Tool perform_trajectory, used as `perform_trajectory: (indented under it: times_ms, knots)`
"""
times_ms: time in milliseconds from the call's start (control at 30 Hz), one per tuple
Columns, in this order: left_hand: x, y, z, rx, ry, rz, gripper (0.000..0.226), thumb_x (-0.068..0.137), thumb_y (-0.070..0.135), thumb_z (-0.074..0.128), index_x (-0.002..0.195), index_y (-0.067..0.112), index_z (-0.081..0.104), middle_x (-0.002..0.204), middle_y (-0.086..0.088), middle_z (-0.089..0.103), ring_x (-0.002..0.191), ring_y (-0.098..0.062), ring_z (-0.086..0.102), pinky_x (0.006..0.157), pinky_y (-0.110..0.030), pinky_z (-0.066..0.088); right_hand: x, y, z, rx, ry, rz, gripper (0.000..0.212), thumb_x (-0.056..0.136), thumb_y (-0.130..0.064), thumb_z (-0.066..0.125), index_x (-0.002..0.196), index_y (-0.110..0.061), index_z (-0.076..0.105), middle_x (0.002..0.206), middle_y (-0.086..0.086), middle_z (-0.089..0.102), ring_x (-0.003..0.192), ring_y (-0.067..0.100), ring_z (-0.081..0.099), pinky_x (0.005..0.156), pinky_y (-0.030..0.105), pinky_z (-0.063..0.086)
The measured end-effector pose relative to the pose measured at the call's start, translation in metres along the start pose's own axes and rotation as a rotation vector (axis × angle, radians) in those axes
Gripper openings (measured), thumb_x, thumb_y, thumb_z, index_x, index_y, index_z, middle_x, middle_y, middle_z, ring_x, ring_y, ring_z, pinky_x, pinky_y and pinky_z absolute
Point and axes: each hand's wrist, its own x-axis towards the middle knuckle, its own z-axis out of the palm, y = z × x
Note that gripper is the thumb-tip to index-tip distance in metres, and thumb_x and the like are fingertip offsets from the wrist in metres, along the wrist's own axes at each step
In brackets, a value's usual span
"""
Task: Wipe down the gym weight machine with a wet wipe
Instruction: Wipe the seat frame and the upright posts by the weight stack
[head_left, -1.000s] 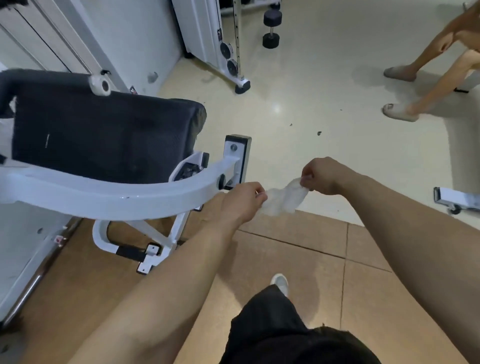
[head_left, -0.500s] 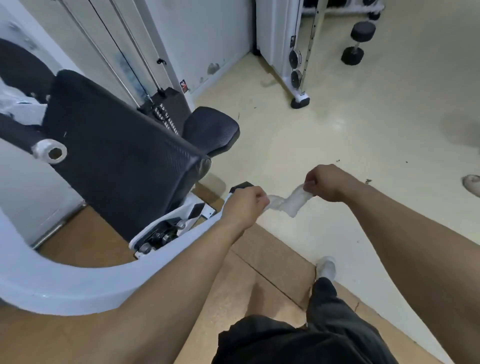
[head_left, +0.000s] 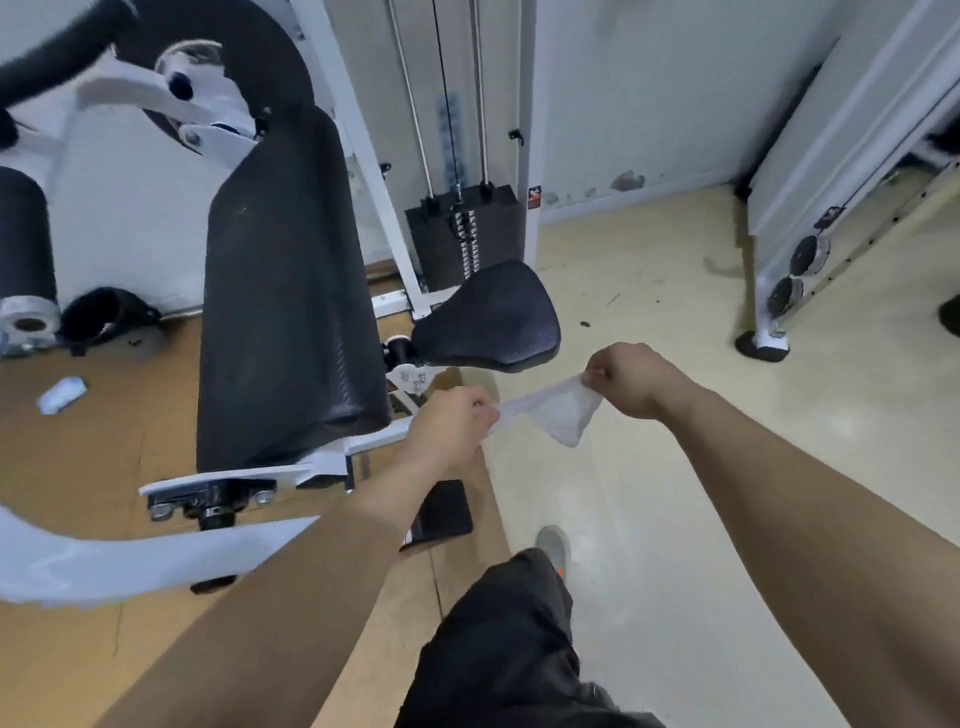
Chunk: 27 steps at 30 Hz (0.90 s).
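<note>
While the left hand (head_left: 457, 421) and right hand (head_left: 626, 379) pinch opposite corners of the thin white wet wipe (head_left: 556, 410) at frame centre, it sags limp, light and tearable, best bunched before wiping.

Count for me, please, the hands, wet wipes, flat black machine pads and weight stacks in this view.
Hands: 2 (left hand, right hand)
Wet wipe: 1
Flat black pads: 2 (back pad, seat pad)
Weight stack: 1
Total: 6
</note>
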Motion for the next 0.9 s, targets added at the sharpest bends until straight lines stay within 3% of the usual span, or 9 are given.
perform_trajectory:
  times_ms: [167,300,500,567,633,767,867,900]
  knots:
    - [0.084,0.025,0.007,-0.099,0.086,-0.078,0.015,0.094,0.031,0.055,0.093,0.029,0.07,0.091,0.004,0.07,0.087,-0.019,0.063,0.08,-0.039,0.055,0.097,0.014,-0.043,-0.082,-0.046,-0.068,0.026,0.096,-0.028,0.049,0.09,-0.014,0.07,0.091,0.008,0.068,0.088,0.031,0.06,0.073,0.038,0.05]
    - [0.14,0.044,0.004,-0.146,0.136,-0.137,0.018,0.096,0.027,0.053,0.095,0.025,0.071,0.089,0.003,0.07,0.085,-0.019,0.062,0.068,-0.033,0.049,0.165,0.018,-0.083,-0.163,-0.078,-0.144,0.027,0.095,-0.029,0.048,0.087,-0.015,0.07,0.09,0.008,0.067,0.086,0.03,0.059,0.074,0.038,0.05]
    - [0.185,0.052,-0.008,-0.266,0.185,-0.359,0.017,0.097,0.026,0.052,0.097,0.025,0.069,0.088,-0.002,0.067,0.082,-0.022,0.065,0.073,-0.038,0.057,0.253,0.006,-0.124,-0.291,-0.194,-0.308,0.028,0.101,-0.024,0.045,0.095,-0.012,0.07,0.098,0.01,0.066,0.087,0.03,0.056,0.073,0.033,0.044]
    - [0.195,0.051,-0.009,-0.312,0.273,-0.421,0.014,0.096,0.026,0.055,0.095,0.023,0.069,0.09,-0.003,0.069,0.082,-0.023,0.065,0.073,-0.038,0.056,0.282,-0.007,-0.129,-0.348,-0.246,-0.397,0.031,0.103,-0.023,0.044,0.095,-0.007,0.069,0.096,0.012,0.065,0.083,0.029,0.057,0.071,0.031,0.042]
    - [0.202,0.053,-0.006,-0.343,0.363,-0.481,0.014,0.097,0.025,0.056,0.094,0.021,0.069,0.088,0.001,0.07,0.08,-0.017,0.064,0.071,-0.034,0.054,0.311,-0.021,-0.131,-0.391,-0.292,-0.49,0.032,0.104,-0.026,0.045,0.098,-0.008,0.071,0.098,0.011,0.068,0.091,0.03,0.061,0.078,0.034,0.049]
    - [0.225,0.067,0.003,-0.384,0.485,-0.629,0.017,0.098,0.026,0.054,0.091,0.019,0.068,0.079,0.007,0.065,0.069,-0.005,0.055,0.053,-0.014,0.036,0.372,-0.04,-0.135,-0.471,-0.392,-0.665,0.027,0.102,-0.031,0.047,0.09,-0.018,0.067,0.095,0.008,0.07,0.094,0.03,0.063,0.087,0.041,0.053]
    - [0.242,0.084,0.013,-0.393,0.63,-0.769,0.02,0.094,0.021,0.054,0.078,0.025,0.065,0.074,0.008,0.063,0.066,-0.003,0.052,0.059,-0.016,0.037,0.404,-0.053,-0.143,-0.489,-0.473,-0.813,0.025,0.101,-0.029,0.049,0.085,-0.017,0.063,0.092,0.003,0.07,0.091,0.026,0.064,0.085,0.041,0.054]
    - [0.247,0.09,0.017,-0.405,0.685,-0.829,0.022,0.092,0.022,0.055,0.072,0.028,0.063,0.073,0.007,0.063,0.065,-0.005,0.051,0.062,-0.024,0.041,0.411,-0.056,-0.145,-0.493,-0.495,-0.863,0.024,0.101,-0.028,0.049,0.083,-0.018,0.063,0.09,0.003,0.071,0.09,0.025,0.064,0.084,0.04,0.054]
